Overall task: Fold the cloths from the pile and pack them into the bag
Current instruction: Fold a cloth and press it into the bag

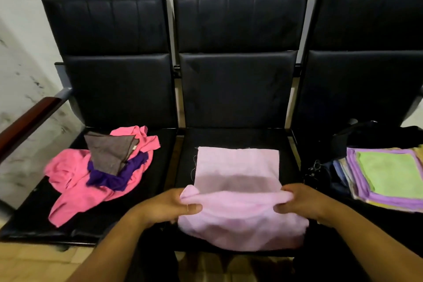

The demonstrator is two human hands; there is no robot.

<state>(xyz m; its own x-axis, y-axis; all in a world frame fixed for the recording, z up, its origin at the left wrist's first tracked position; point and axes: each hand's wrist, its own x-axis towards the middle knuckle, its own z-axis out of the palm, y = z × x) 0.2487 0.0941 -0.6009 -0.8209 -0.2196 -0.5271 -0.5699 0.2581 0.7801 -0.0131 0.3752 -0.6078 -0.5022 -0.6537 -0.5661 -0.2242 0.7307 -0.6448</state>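
Note:
A pale pink cloth [238, 167] lies spread on the middle black seat, its near part lifted and draped over the front edge. My left hand [169, 205] pinches its left side and my right hand [302, 201] pinches its right side, a raised fold stretched between them. On the left seat sits the unfolded pile: a bright pink cloth [68, 174], a purple cloth [114, 178] and a brown cloth [107, 153] on top. On the right seat a stack of folded cloths [389, 176], green on top, lies beside a dark bag [366, 137].
Three joined black padded seats [238, 89] stand against a white wall. A wooden armrest [29, 121] borders the left seat. Dark cords or straps [315, 169] lie between the middle and right seats. Tiled floor shows below the seat fronts.

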